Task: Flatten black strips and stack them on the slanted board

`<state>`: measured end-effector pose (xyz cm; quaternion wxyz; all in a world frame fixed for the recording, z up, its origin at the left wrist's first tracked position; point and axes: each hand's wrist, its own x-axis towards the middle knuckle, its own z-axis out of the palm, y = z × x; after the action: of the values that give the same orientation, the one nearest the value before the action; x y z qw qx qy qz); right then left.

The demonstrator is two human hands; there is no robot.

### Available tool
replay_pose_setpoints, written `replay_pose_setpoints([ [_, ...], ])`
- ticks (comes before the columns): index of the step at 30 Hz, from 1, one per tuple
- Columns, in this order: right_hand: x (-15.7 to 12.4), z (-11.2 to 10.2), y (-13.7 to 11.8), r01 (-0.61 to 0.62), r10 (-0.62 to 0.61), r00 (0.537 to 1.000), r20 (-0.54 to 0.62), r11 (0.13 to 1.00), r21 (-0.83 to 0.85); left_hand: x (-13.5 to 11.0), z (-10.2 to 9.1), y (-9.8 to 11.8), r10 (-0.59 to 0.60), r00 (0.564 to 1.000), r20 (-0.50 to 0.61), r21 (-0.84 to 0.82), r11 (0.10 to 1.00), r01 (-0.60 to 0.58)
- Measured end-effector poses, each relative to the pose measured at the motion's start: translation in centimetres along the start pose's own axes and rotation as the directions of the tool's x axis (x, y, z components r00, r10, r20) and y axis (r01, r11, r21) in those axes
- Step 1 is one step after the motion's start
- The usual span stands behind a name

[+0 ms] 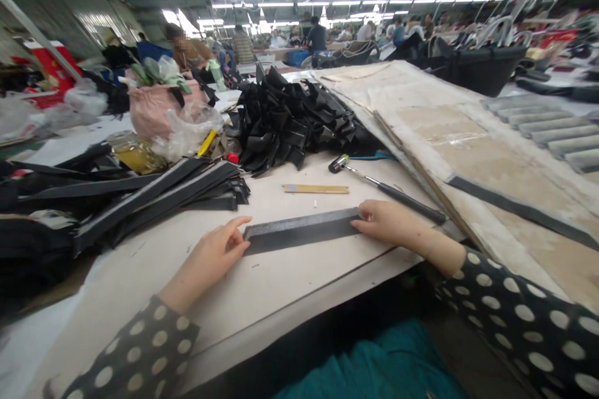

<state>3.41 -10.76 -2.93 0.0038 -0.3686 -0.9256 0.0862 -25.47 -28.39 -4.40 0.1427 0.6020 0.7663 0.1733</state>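
Black strip (pixel 304 232), its long axis set crosswise over the counter (pixel 299 287), is pinched at its farther, right end by the right hand (pixel 384 221); its left end is met by the left hand (pixel 213 255), whose grip cannot be told.

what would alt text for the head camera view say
A person's left hand and right hand are at opposite ends of a black strip over a pale worktable. Beyond lie a yellowish stick, a hammer and a heap of black pieces.
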Motion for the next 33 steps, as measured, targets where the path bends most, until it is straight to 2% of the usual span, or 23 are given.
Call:
replay_pose_setpoints([
  [3, -0.1, 0.3, 0.0, 0.015, -0.016, 1.0, -0.016, 1.0, -0.019, 0.0, 0.0, 0.0, 0.035, 0.999, -0.013, 0.031, 0.999, -0.035],
  [6, -0.2, 0.6, 0.3, 0.08, -0.083, 0.995, -0.053, 0.996, -0.046, 0.2, -0.2, 0.1, 0.139, 0.99, -0.007, 0.062, 0.988, -0.138],
  [9, -0.6, 0.7, 0.9, 0.091, -0.107, 0.982, -0.158, 0.99, -0.106, 0.4, -0.4, -0.1, 0.206, 0.978, 0.046, 0.09, 0.974, -0.209],
  [12, -1.1, 0.9, 1.1, 0.105, -0.143, 0.958, -0.25, 0.982, -0.159, 0.4, -0.8, -0.7, 0.208, 0.974, 0.089, 0.162, 0.962, -0.221],
  [15, -1.7, 1.5, 0.7, 0.289, -0.315, 0.934, -0.172, 0.944, -0.159, 0.1, -1.4, -1.2, 0.206, 0.966, 0.157, 0.229, 0.944, -0.238],
  [17, -2.1, 2.0, 0.2, 0.351, -0.37, 0.919, -0.139, 0.926, -0.143, 0.0, -1.8, -0.8, 0.205, 0.962, 0.18, 0.269, 0.93, -0.249],
  [20, -2.6, 2.6, -0.6, 0.311, -0.333, 0.926, -0.178, 0.94, -0.14, 0.2, -1.9, 1.4, 0.216, 0.963, 0.163, 0.386, 0.884, -0.264],
  [23, -3.0, 2.9, -1.3, 0.26, -0.288, 0.931, -0.223, 0.955, -0.145, 1.2, -0.5, 5.6, 0.277, 0.948, 0.158, 0.472, 0.821, -0.319],
  [25, -3.2, 3.0, -1.7, 0.23, -0.263, 0.93, -0.258, 0.962, -0.15, 2.4, 1.5, 8.7, 0.396, 0.902, 0.172, 0.369, 0.823, -0.431],
  [27, -3.4, 3.1, -2.0, 0.203, -0.237, 0.93, -0.282, 0.969, -0.144, 3.8, 3.9, 11.4, 0.535, 0.836, 0.126, 0.211, 0.809, -0.549],
  [29, -3.7, 3.2, -1.9, 0.209, -0.228, 0.928, -0.294, 0.973, -0.096, 5.2, 6.1, 13.3, 0.607, 0.791, 0.077, 0.101, 0.785, -0.612],
  [31, -4.1, 3.3, -1.2, 0.265, -0.248, 0.922, -0.299, 0.964, 0.017, 6.3, 7.6, 14.2, 0.602, 0.797, 0.05, 0.059, 0.795, -0.604],
  [33, -4.4, 3.3, 0.0, 0.313, -0.251, 0.911, -0.327, 0.937, 0.154, 6.9, 8.3, 14.5, 0.575, 0.817, 0.044, 0.052, 0.815, -0.577],
])
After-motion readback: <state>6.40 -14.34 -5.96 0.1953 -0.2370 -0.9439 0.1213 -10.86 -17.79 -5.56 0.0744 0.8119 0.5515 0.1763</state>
